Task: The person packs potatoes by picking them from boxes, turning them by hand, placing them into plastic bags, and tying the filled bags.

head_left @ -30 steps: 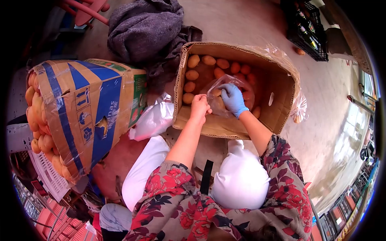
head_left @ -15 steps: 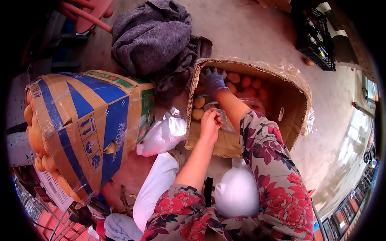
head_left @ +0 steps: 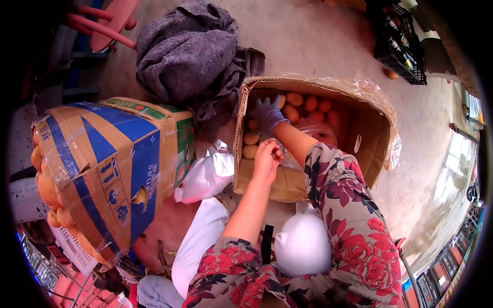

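My right hand (head_left: 269,116), in a bluish-purple glove, reaches into the left part of an open cardboard box (head_left: 367,169). Its fingers are spread over potato-like round produce (head_left: 290,113), and nothing shows in its grasp. Bare and closed, my left hand (head_left: 268,158) is over the box's near left side, beside clear plastic (head_left: 290,160). Whether its curled fingers grip that plastic cannot be made out. More of the round produce (head_left: 250,151) lies against the box's left wall, partly beneath the gloved hand.
On the left, a taped blue-striped carton (head_left: 146,174) has similar produce (head_left: 46,185) bulging from one side. A dark grey blanket (head_left: 190,56) lies behind. White plastic (head_left: 208,172) sits between the boxes. A black crate (head_left: 403,51) with bottles stands far right, a red stool (head_left: 113,25) far left.
My gloved hand has drawn slightly toward me and its fingers have spread more. My left hand stays closed at nearly the same place. The view has shifted a little.
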Action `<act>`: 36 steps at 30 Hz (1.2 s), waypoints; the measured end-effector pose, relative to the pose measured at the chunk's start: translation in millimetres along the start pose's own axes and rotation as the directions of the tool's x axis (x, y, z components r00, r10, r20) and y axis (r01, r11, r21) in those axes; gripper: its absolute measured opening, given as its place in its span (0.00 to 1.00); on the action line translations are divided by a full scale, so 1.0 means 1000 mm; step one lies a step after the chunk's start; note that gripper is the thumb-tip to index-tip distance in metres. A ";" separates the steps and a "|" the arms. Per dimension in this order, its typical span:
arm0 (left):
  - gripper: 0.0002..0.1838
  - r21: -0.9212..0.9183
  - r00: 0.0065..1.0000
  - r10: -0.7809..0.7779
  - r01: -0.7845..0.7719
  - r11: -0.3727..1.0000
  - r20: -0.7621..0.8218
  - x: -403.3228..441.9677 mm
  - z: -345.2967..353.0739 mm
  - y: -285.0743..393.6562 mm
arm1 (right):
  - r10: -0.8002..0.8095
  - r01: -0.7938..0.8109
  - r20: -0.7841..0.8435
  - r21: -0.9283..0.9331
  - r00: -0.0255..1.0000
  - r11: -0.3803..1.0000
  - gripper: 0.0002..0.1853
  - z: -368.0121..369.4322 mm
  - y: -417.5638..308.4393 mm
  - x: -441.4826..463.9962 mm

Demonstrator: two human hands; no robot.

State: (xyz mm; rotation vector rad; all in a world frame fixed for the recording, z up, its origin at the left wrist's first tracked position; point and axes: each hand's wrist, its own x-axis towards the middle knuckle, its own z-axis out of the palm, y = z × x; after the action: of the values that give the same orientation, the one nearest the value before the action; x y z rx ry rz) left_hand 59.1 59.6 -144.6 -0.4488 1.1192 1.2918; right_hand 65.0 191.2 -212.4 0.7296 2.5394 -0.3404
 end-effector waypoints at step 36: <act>0.07 0.079 0.985 0.108 -0.098 0.992 -0.131 -0.001 -0.001 -0.001 | 0.128 -0.121 -0.016 0.224 0.992 0.967 0.10 0.084 -0.039 0.015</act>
State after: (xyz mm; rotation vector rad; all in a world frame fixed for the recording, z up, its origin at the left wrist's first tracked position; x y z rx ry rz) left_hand 60.3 58.0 -144.4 -0.4341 1.3131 1.3217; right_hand 64.1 135.7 -287.7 0.9801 2.4940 -0.5813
